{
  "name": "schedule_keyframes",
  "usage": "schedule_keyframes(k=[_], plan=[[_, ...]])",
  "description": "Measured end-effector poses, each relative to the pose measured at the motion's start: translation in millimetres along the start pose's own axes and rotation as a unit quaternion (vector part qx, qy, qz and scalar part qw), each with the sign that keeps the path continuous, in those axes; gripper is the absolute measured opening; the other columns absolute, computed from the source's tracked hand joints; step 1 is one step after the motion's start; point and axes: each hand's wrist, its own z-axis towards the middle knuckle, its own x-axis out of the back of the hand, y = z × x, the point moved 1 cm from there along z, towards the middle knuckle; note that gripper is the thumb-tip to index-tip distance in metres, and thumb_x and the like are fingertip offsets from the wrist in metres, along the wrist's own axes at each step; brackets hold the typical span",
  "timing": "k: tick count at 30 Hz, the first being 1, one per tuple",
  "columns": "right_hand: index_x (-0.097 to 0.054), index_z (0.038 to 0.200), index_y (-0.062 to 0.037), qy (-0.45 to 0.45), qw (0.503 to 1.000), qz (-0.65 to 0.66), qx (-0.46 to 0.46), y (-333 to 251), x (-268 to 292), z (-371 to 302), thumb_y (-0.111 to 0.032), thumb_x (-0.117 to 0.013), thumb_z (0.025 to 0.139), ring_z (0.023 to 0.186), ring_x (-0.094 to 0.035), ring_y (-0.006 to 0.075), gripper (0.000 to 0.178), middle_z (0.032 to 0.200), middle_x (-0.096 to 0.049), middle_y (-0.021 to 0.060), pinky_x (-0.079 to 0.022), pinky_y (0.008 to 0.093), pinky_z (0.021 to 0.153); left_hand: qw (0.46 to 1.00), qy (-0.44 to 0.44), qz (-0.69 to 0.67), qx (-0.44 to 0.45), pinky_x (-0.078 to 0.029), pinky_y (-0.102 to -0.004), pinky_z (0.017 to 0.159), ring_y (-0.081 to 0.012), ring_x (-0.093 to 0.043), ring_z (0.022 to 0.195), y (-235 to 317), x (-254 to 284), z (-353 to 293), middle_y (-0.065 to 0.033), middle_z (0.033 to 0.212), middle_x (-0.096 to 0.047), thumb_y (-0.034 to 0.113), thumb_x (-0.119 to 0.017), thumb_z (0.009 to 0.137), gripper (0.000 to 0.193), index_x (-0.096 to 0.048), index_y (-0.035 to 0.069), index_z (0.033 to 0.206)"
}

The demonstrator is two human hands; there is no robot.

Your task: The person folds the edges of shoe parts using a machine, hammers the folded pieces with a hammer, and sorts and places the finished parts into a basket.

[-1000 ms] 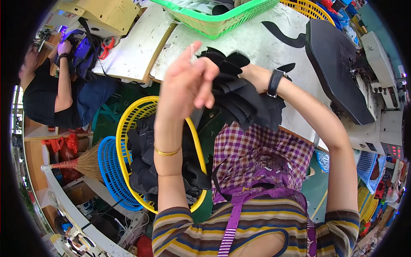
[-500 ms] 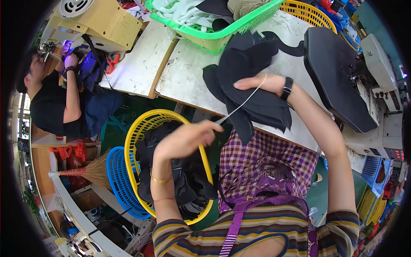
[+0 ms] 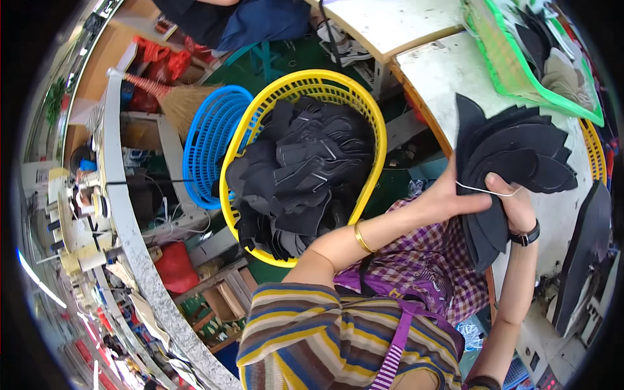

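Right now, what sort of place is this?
Probably a workshop, maybe for sewing: there's a bundle of black cut pieces with white string across it, a yellow plastic basket piled with similar pieces, and a white worktable.

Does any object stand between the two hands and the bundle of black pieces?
Nothing visible does: the right hand holds the black bundle, and the left hand is against its edge. Only a thin white string runs across the bundle, beside both hands.
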Motion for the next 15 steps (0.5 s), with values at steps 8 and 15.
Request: schedule_keyframes(k=[8,15], plan=[[-0.037,0.138,-0.0012,-0.307,0.945,-0.053,0.101,-61.9,13.6,41.2,-0.036,-0.050,0.092,0.126,-0.043,0.0257,0.059,0.137,-0.045,0.0157,-0.029,0.0379,0.104,0.929,0.184,-0.307,0.089,-0.050,-0.0319,0.084,-0.0194,-0.063,0.093,28.1,87.0,2.2,-0.0098,0.102,-0.063,0.020,-0.063,0.083,0.037,-0.054,0.000,0.114],[-0.049,0.131,-0.0053,-0.100,0.976,-0.155,0.114,-24.1,-6.8,23.8,-0.025,-0.052,0.093,0.118,-0.050,0.0199,0.042,0.130,-0.052,0.0087,-0.033,0.0323,0.101,0.980,0.039,0.173,0.093,-0.037,-0.0239,0.055,-0.0095,-0.043,0.064,55.3,180.0,100.6,-0.0010,0.076,-0.050,0.051,-0.057,0.088,0.065,-0.045,-0.006,0.116]])
